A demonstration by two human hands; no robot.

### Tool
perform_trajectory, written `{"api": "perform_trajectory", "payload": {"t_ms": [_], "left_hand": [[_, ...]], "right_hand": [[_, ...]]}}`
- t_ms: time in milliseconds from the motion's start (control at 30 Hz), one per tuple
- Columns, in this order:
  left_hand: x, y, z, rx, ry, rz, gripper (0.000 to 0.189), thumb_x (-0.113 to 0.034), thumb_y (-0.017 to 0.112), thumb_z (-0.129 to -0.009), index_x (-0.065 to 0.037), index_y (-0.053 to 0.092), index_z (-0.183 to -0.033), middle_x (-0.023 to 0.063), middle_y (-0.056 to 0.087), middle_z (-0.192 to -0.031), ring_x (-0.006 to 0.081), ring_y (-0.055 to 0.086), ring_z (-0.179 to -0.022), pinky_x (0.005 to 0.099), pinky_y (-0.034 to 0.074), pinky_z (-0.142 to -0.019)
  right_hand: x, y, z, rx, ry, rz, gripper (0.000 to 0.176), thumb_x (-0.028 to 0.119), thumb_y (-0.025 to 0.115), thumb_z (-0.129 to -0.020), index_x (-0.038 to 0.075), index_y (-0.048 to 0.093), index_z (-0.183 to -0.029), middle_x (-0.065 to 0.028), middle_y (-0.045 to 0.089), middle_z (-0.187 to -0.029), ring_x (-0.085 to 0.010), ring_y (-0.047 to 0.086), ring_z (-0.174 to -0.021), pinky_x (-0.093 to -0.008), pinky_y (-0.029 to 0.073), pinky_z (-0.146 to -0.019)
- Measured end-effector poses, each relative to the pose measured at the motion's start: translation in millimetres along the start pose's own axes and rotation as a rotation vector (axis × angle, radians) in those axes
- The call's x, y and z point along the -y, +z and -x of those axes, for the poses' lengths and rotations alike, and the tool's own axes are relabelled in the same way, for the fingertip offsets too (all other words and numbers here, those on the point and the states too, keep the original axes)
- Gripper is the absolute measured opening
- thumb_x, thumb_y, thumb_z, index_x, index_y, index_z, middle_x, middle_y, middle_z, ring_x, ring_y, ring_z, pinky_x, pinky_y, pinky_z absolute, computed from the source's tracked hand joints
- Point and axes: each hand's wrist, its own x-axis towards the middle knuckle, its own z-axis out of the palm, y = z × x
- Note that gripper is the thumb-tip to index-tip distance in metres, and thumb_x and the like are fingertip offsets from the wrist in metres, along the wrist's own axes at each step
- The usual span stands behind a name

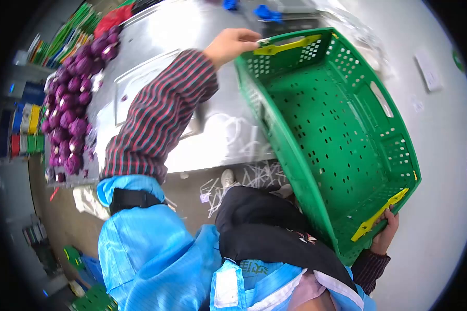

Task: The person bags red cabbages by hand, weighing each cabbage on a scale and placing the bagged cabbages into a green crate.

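Both my hands hold an empty green plastic crate (337, 114), tilted so its inside faces me. Perforated holes dot its floor and walls, and a yellow handle sits at each end. At the far end, my left hand (234, 45) is closed on the rim beside one yellow handle (288, 45). Lower right, the fingers of my right hand (386, 233) wrap around the near end by the other yellow handle (380, 215). Part of that hand is hidden behind the crate wall.
A metal table (176, 31) stands ahead, with many purple cabbages (70, 109) piled along its left side. White strips (262, 173) litter the floor under it. Blue items (267, 13) lie at the far end. Stacked coloured crates (28, 124) stand at left.
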Motion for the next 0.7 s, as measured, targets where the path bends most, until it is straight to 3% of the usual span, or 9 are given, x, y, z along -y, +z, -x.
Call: {"api": "perform_trajectory", "payload": {"t_ms": [33, 67, 100, 167, 367, 500, 567, 667, 700], "left_hand": [[6.7, -23.7, 32.2, -0.079, 0.058, -0.101, 0.04, -0.017, 0.06, -0.09, 0.001, 0.056, -0.125, 0.0103, 0.064, -0.116, 0.0155, 0.056, -0.11, 0.0291, 0.043, -0.095], [25.2, -50.6, 52.2, -0.213, 0.104, -0.142, 0.039, -0.017, 0.06, -0.09, 0.001, 0.057, -0.124, 0.0098, 0.064, -0.114, 0.0153, 0.057, -0.107, 0.0285, 0.043, -0.093], [41.7, -69.4, 85.1, -0.308, 0.115, -0.063, 0.038, -0.017, 0.06, -0.089, 0.002, 0.058, -0.122, 0.0093, 0.065, -0.112, 0.0151, 0.058, -0.104, 0.028, 0.044, -0.092], [75.0, -104.7, 164.9, -0.529, -0.041, -0.01, 0.032, -0.017, 0.062, -0.087, 0.002, 0.063, -0.112, 0.0082, 0.068, -0.096, 0.0134, 0.06, -0.083, 0.0274, 0.048, -0.075], [208.9, -172.8, 409.3, -0.855, -0.347, -0.321, 0.024, -0.012, 0.064, -0.083, -0.002, 0.069, -0.104, 0.0061, 0.069, -0.088, 0.0113, 0.062, -0.075, 0.0264, 0.049, -0.069], [241.6, -146.0, 500.5, -0.88, -0.401, -0.2, 0.018, -0.006, 0.066, -0.08, -0.001, 0.069, -0.096, 0.0069, 0.07, -0.087, 0.0134, 0.064, -0.076, 0.0269, 0.05, -0.07], [230.9, -121.9, 536.2, -0.864, -0.399, -0.168, 0.017, -0.006, 0.066, -0.079, -0.002, 0.069, -0.095, 0.008, 0.07, -0.085, 0.0143, 0.064, -0.076, 0.0275, 0.051, -0.07], [205.8, -139.3, 559.1, -0.784, -0.393, -0.468, 0.013, -0.011, 0.07, -0.076, -0.005, 0.069, -0.087, 0.0096, 0.069, -0.084, 0.021, 0.066, -0.078, 0.0332, 0.051, -0.07], [194.6, -149.7, 560.3, -0.742, -0.374, -0.626, 0.012, -0.013, 0.071, -0.075, -0.006, 0.069, -0.085, 0.0096, 0.069, -0.084, 0.0233, 0.067, -0.079, 0.0346, 0.051, -0.071]], "right_hand": [[3.2, 1.0, -1.1, 0.051, 0.023, -0.026, 0.029, 0.009, 0.054, -0.087, -0.001, 0.048, -0.114, 0.001, 0.048, -0.069, -0.0085, 0.047, -0.056, -0.0206, 0.038, -0.048], [-76.0, 22.5, -40.1, 0.071, -0.052, -0.138, 0.024, 0.009, 0.054, -0.087, 0.0, 0.048, -0.109, 0.0003, 0.048, -0.07, -0.0085, 0.047, -0.056, -0.0208, 0.039, -0.048], [-84.9, 22.3, -42.5, 0.101, -0.072, -0.138, 0.024, 0.009, 0.054, -0.087, 0.0, 0.048, -0.109, 0.0003, 0.048, -0.07, -0.0085, 0.047, -0.056, -0.0208, 0.039, -0.048], [-93.9, 26.5, -40.6, 0.041, -0.08, -0.156, 0.022, 0.009, 0.054, -0.088, -0.001, 0.048, -0.107, -0.0007, 0.049, -0.071, -0.0092, 0.047, -0.056, -0.0221, 0.04, -0.049], [-126.3, 84.6, 18.9, 0.295, -0.078, -0.204, 0.023, 0.01, 0.057, -0.088, 0.001, 0.049, -0.107, -0.0018, 0.053, -0.078, -0.0109, 0.053, -0.066, -0.0229, 0.045, -0.057], [-118.9, 85.7, 39.1, 0.393, 0.02, -0.199, 0.021, 0.014, 0.06, -0.087, 0.004, 0.053, -0.103, -0.0006, 0.054, -0.075, -0.0097, 0.052, -0.061, -0.0211, 0.044, -0.053], [-80.0, 73.7, 50.0, 0.296, 0.074, 0.02, 0.01, 0.019, 0.064, -0.088, 0.012, 0.057, -0.088, 0.0014, 0.053, -0.062, -0.0081, 0.05, -0.052, -0.0201, 0.04, -0.045], [-98.6, 60.4, 30.4, 0.107, 0.064, 0.269, 0.026, 0.039, 0.066, -0.083, 0.015, 0.057, -0.081, 0.0043, 0.042, -0.047, -0.0067, 0.038, -0.036, -0.0222, 0.029, -0.033], [-94.4, 57.7, 33.9, 0.18, 0.07, 0.328, 0.028, 0.044, 0.065, -0.084, 0.016, 0.058, -0.082, 0.0039, 0.042, -0.047, -0.0059, 0.038, -0.036, -0.0217, 0.027, -0.033]]}}
